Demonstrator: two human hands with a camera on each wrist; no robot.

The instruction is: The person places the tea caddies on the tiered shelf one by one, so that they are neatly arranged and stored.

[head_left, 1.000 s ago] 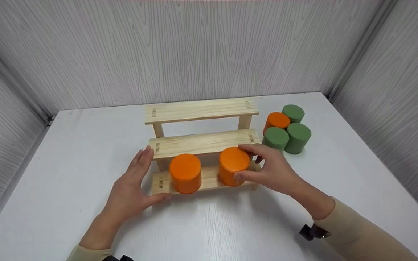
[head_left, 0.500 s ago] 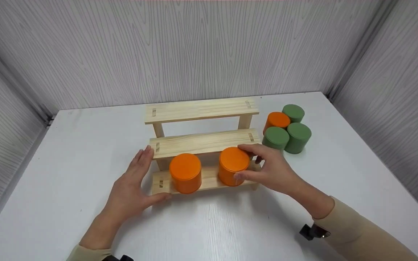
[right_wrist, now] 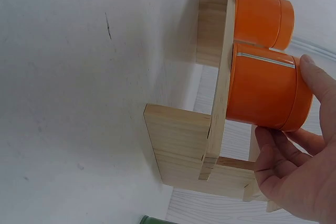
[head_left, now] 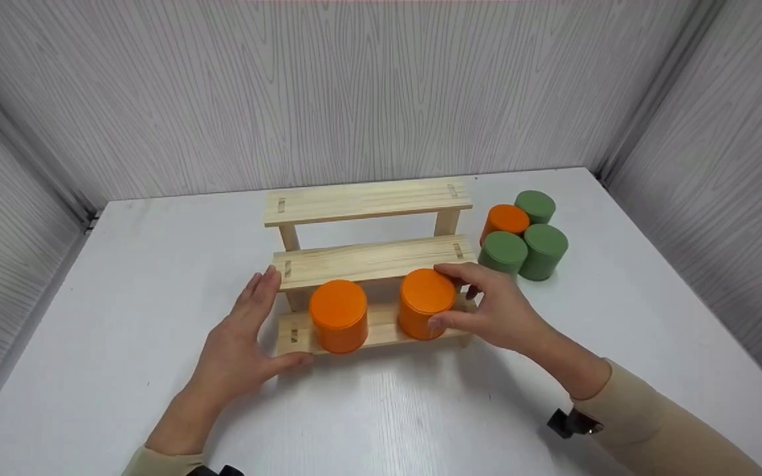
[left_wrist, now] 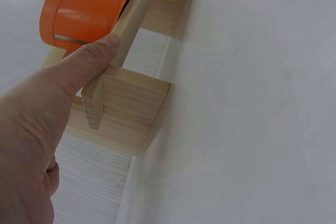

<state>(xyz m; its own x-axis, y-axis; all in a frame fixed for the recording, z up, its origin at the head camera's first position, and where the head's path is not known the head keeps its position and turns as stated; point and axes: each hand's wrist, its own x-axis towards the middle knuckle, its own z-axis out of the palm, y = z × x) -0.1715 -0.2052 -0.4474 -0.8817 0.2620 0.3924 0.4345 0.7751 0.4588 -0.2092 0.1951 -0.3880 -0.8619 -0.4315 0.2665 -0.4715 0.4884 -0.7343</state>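
A three-tier wooden rack stands on the table, its steps rising toward the back. My right hand holds an orange lidded tin at the right part of the lowest step, thumb in front and fingers behind. In the right wrist view, that tin stands upright with its base at the step. A second orange tin stands on the same step to the left. My left hand rests against the rack's left end, fingers extended along the middle step. Its thumb presses the lowest step's front edge.
Right of the rack, a third orange tin is grouped closely with green tins on the white table. Grey wood-grain panels enclose the table at the back and both sides.
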